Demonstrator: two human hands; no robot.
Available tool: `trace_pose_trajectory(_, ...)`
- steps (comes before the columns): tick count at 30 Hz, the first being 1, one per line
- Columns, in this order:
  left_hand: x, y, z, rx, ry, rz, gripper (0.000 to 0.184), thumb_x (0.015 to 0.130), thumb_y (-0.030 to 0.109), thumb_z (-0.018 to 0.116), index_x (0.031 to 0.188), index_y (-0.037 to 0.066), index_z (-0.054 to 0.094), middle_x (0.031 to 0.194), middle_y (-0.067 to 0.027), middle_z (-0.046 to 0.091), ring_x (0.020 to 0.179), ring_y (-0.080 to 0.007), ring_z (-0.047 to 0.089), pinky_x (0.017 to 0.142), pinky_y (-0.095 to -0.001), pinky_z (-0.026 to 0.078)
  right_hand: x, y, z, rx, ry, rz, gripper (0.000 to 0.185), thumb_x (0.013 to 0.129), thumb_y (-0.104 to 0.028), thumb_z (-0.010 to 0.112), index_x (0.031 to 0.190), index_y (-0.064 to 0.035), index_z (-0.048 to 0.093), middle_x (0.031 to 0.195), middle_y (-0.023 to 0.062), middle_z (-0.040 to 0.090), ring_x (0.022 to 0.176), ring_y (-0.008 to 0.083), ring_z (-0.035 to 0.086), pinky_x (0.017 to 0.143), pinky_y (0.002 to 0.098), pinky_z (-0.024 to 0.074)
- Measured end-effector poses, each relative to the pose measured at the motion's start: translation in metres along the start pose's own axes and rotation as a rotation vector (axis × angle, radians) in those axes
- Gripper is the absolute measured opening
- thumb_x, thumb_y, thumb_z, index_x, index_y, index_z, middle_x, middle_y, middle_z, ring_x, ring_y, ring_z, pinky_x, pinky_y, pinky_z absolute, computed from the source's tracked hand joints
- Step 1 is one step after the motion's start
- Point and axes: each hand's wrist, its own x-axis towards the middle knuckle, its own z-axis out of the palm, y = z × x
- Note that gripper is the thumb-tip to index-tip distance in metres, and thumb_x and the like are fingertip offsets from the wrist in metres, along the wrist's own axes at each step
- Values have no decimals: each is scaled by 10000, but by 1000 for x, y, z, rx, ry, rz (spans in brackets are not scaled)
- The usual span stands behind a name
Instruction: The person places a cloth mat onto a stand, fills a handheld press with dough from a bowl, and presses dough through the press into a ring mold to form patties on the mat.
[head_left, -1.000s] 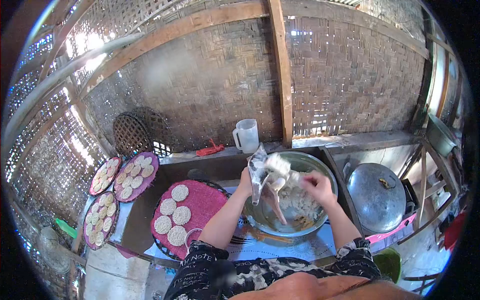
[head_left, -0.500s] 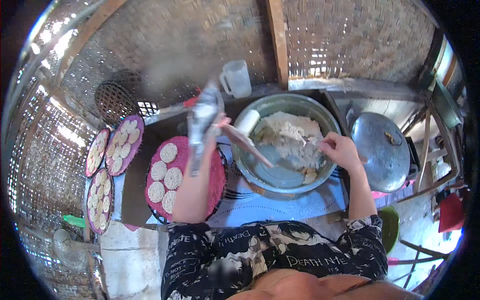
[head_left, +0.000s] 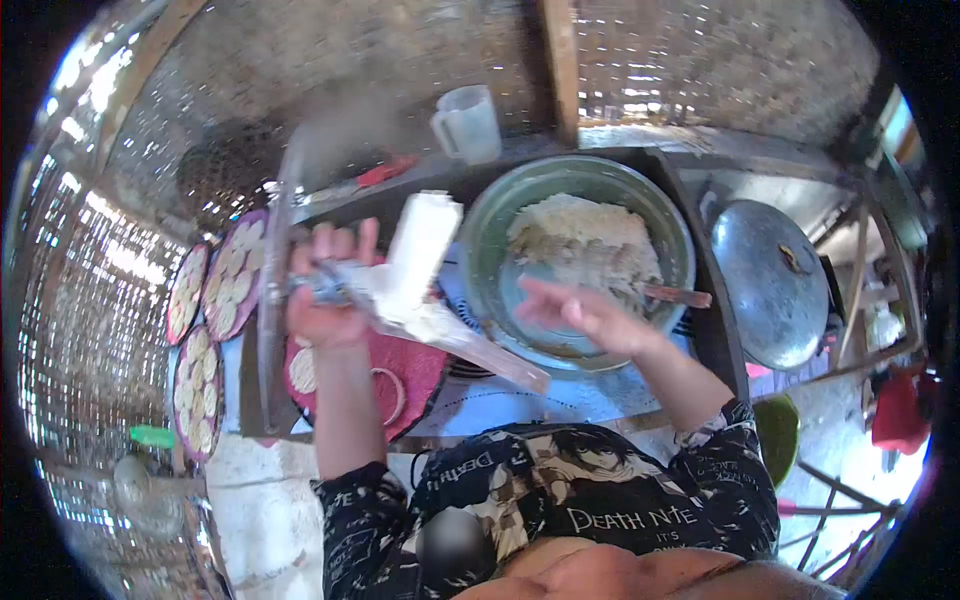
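Note:
My left hand (head_left: 330,290) is closed round the middle of a hinged wooden press (head_left: 500,360), its long arms spread apart and partly blurred. A white cylinder (head_left: 422,245), apparently dough or coated with it, sticks up from the press. Below lies a round pink tray (head_left: 425,365) with white discs of dough strands (head_left: 301,370), partly covered by my arm and the press. My right hand (head_left: 585,315) is open over the near side of a green basin (head_left: 480,215), fingers outstretched and slightly blurred. Inside the basin is crumbly whitish dough (head_left: 590,240); a wooden handle (head_left: 680,297) rests at its right.
Several trays of pale discs (head_left: 232,275) stand at the left. A clear plastic jug (head_left: 468,125) and a red object (head_left: 385,171) are along the back edge. To the right sits a large pot with a metal lid (head_left: 768,285). A woven wall rises behind.
My left hand has swung the press leftward and its arms have opened wide, with the white cylinder now above the pink tray. My right hand has left the dough, moving left with fingers extended.

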Motion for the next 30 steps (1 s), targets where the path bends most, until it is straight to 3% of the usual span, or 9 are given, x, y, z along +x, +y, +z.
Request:
trace_pose_trajectory(3, -4, -16, 15, -50, -200, -11, 243, 618, 214, 719, 717, 167, 502, 858, -1, 387, 813, -160, 416, 1043, -524, 253, 20, -23, 78, 783, -473, 137, 1025, 668, -824, 143, 1291, -42, 371, 1098, 167, 568, 983, 246, 563, 854, 398, 443)
trace_pose_trajectory(5, -9, -17, 18, -43, -362, -56, 263, 605, 218, 792, 746, 202, 571, 837, 16, 380, 822, -133, 426, 1063, -507, 259, 30, -23, 108, 1033, -462, 292, 916, 734, -800, 101, 1180, -87, 464, 831, 226, 620, 395, 234, 507, 343, 323, 421)
trace_pose_trajectory(7, -16, 0, 7, 54, -403, -68, 421, 565, 326, 833, 899, 191, 614, 1016, -34, 455, 977, -191, 456, 1056, -532, 251, 31, -40, 121, 1070, -416, 396, 827, 775, -757, 146, 1134, -94, 487, 702, 241, 598, 246, 206, 362, 207, 278, 266)
trace_pose_trajectory(12, -64, 97, 3, 641, 0, -132, 599, 802, 275, 622, 1309, 55, 389, 1373, -174, 340, 1247, -295, 366, 1023, -423, 283, 35, -38, 102, 723, -476, 8, 919, 752, -776, 232, 1191, 6, 432, 768, 201, 602, 367, 118, 466, 267, 196, 322)
trace_pose_trajectory(16, -101, 143, -17, 1086, -461, -158, 510, 713, 313, 672, 1104, 3, 567, 1185, -172, 541, 1137, -255, 489, 1020, -382, 289, 39, -44, 111, 539, -343, 14, 949, 746, -756, 339, 1255, 45, 361, 766, 184, 607, 408, 94, 497, 329, 164, 367)
trace_pose_trajectory(20, -142, 126, -18, 1641, -261, -132, 487, 600, 177, 770, 1044, 55, 612, 1065, -65, 626, 986, -144, 579, 947, -314, 377, 46, -53, 147, 257, -189, -33, 895, 764, -644, 495, 1359, -23, 245, 902, 167, 586, 589, 152, 584, 396, 212, 439)
trace_pose_trajectory(23, -154, 112, -16, 1333, 19, -282, 477, 590, 142, 776, 1030, 58, 611, 1055, -67, 629, 971, -153, 585, 898, -316, 424, 51, -59, 163, 27, -91, -144, 923, 738, -445, 654, 1403, -56, 147, 1130, 166, 503, 885, 227, 583, 635, 321, 504)
trace_pose_trajectory(27, -160, 112, -23, 1380, -49, -300, 461, 625, 186, 753, 1030, 56, 577, 1032, -80, 626, 970, -169, 578, 892, -336, 427, 59, -62, 182, -543, -23, -455, 959, 678, -370, 719, 1383, 2, 186, 1101, 172, 502, 972, 304, 532, 850, 382, 430)
trace_pose_trajectory(30, -162, 116, -22, 1676, -221, -226, 296, 803, 262, 573, 1016, 58, 544, 1018, -116, 603, 933, -235, 574, 866, -377, 434, 56, -74, 196, -993, -54, -634, 903, 691, -437, 695, 1356, -2, 264, 1070, 189, 489, 925, 344, 537, 739, 389, 477)
